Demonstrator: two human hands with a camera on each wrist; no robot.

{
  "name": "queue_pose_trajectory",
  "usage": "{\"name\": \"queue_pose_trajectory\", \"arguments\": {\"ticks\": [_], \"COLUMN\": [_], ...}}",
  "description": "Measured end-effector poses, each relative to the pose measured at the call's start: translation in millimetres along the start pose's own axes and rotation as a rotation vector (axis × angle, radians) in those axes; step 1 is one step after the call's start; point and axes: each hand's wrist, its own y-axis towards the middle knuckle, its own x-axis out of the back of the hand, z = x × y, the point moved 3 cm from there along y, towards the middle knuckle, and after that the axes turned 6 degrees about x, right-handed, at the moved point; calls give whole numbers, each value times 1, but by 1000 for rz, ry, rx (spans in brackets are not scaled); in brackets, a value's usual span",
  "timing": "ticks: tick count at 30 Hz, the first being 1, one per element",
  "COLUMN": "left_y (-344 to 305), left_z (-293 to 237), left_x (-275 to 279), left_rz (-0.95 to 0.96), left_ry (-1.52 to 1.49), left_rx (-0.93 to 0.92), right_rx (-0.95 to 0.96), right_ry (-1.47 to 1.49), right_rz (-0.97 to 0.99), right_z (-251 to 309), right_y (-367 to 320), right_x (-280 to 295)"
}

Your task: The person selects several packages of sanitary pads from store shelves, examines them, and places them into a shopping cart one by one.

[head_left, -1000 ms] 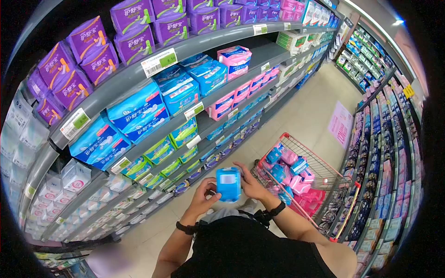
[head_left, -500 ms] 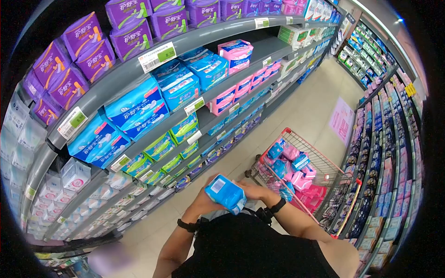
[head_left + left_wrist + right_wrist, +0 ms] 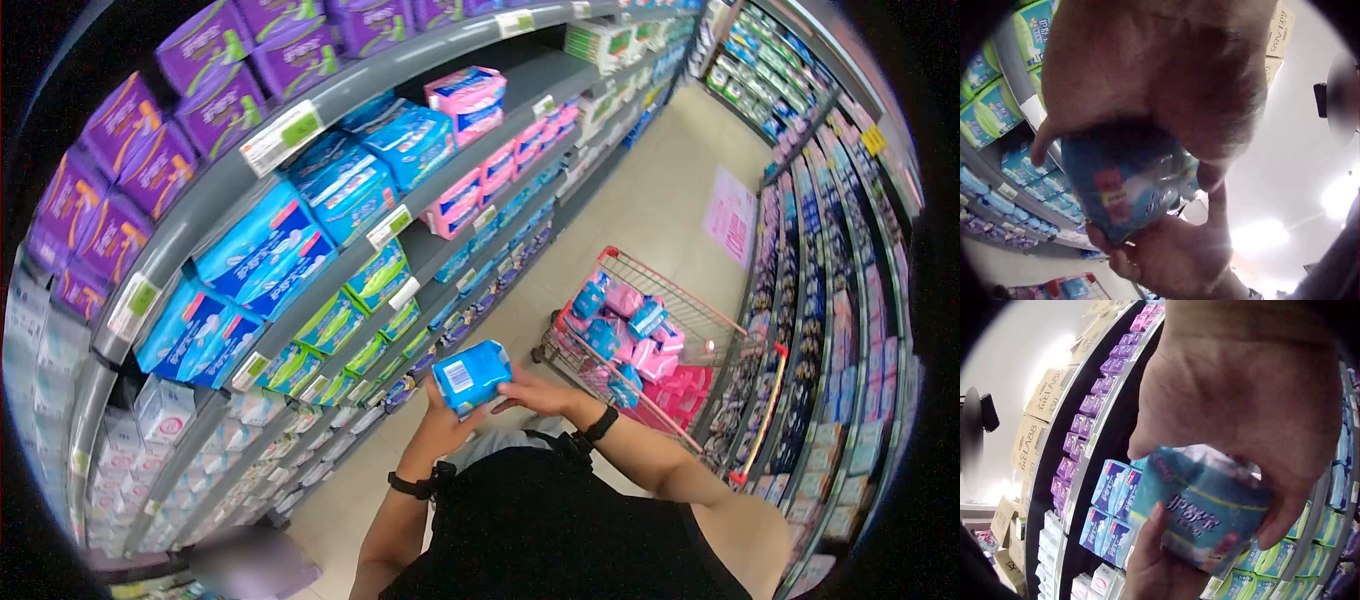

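A blue plastic-wrapped pack of sanitary pads [image 3: 472,376] is held in front of my body, its barcode label facing up in the head view. My left hand [image 3: 442,424] grips it from the left and below, the thumb along its side. The right hand [image 3: 538,394] holds the opposite end, its fingers at the pack's right edge. In the right wrist view the pack's printed teal front [image 3: 1204,515] shows, with the left thumb [image 3: 1155,528] lying across it. From the left wrist, the pack's underside [image 3: 1125,187] appears shadowed between both hands.
To the right stands a shopping cart [image 3: 612,252] with pink and blue packs [image 3: 625,330] and a pink bag [image 3: 680,392]. Shelves on the left carry purple packs [image 3: 205,45], large blue packs [image 3: 265,250] and green packs [image 3: 330,318]. Another stocked shelf [image 3: 850,300] lines the right side.
The pack has been turned in my hands, from upright to tilted and then sideways, its barcode still showing. My head view has shifted slightly; the cart stays in place.
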Motion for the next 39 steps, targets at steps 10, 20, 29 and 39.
{"name": "queue_pose_trajectory", "arguments": {"ticks": [10, 20, 29, 39], "left_y": [-1, -6, 2, 24], "left_z": [-33, 19, 14, 4], "left_x": [-1, -18, -32, -59], "left_rz": [370, 203, 210, 327], "left_ry": [92, -437, -499, -442], "left_rx": [-39, 318, 373, 370], "right_rx": [113, 161, 296, 290], "right_ry": [223, -93, -403, -364], "right_rz": [-330, -290, -195, -319], "right_z": [-17, 6, 9, 14], "right_y": [-3, -12, -14, -39], "right_x": [29, 12, 10, 34]}}
